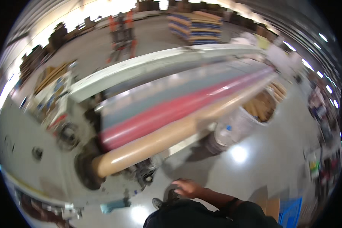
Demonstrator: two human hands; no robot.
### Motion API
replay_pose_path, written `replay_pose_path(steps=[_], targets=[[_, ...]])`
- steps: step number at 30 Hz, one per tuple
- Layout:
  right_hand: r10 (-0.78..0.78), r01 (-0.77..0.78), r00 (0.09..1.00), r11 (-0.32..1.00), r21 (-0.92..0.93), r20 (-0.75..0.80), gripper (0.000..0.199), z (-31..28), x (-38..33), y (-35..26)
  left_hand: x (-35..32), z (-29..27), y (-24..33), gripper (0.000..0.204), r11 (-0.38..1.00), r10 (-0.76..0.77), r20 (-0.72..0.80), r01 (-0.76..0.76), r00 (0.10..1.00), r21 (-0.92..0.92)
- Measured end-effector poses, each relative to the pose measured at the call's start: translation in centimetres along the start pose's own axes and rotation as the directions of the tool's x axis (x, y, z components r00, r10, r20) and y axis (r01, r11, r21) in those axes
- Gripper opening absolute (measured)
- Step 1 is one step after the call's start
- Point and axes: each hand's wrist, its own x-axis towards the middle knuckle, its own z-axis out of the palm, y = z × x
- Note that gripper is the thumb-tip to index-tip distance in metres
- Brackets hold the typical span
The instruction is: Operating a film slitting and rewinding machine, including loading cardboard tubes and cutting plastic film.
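Observation:
My right hand [189,188] hangs in front of my body, blurred by motion. Its fingers point left and look loosely apart, with nothing visible in them. My left hand is out of sight. Ahead of me stands a long machine with a pale cross beam [140,66]. A tan roll [171,136] runs along its near side, its left end by a dark round flange [86,171]. Behind the roll lies a red-pink roller or roll of material [163,114], with a grey-green sheet [152,102] beyond. My hand is apart from the machine.
A whitish bin [231,131] holding brown tubes stands at the machine's right. Near my feet lies a teal object [115,205]. A blue crate [290,214] and a cardboard box [270,207] are at lower right. Farther back are a stacked pallet [195,28] and an orange lifting frame [121,32].

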Motion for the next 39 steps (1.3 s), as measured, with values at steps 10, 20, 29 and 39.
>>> replay_pose_path(steps=[10,20,29,39], targets=[[-0.051,0.05,0.999,0.997,0.064,0.004,0.038,-0.2,-0.4,-0.4,-3.2,1.1,-2.0,0.055,0.875,-0.48,-0.321,0.471,0.817,-0.11],[0.028,-0.029,0.997,0.999,0.02,0.067,0.038,1.1,-0.4,0.1,-3.3,2.1,-1.6,0.048,0.884,-0.466,-0.345,0.442,0.815,-0.152],[0.101,-0.086,0.988,0.988,0.13,-0.114,0.04,4.8,-1.3,-1.8,-3.8,1.7,-1.3,0.052,0.879,-0.477,-0.322,0.446,0.818,-0.169],[0.095,-0.079,0.985,0.99,0.117,-0.144,0.039,6.2,-1.7,-2.6,-3.3,1.4,-1.3,0.047,0.9,-0.435,-0.308,0.406,0.846,-0.155]])
